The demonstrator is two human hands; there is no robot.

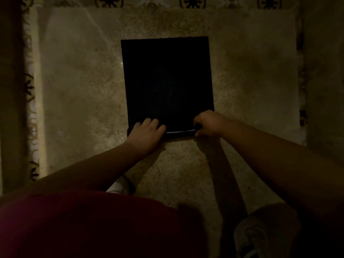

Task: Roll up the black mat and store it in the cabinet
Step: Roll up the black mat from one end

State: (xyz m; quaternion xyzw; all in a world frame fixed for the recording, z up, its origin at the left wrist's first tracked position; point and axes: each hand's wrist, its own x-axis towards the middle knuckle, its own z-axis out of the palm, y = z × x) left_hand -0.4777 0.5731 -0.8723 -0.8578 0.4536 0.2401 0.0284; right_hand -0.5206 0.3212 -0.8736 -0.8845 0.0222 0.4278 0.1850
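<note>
A black mat [167,79] with a fine dotted texture lies flat on a beige floor in dim light. Its near edge is curled up into a thin roll [180,133]. My left hand [147,135] presses on the left end of that roll, fingers spread over it. My right hand [208,124] pinches the right end of the roll at the mat's near right corner. No cabinet is in view.
The floor [83,90] is mottled beige with a patterned tile border [29,90] along the left, top and right edges. My white shoes [260,233] and red garment [93,224] fill the bottom of the view.
</note>
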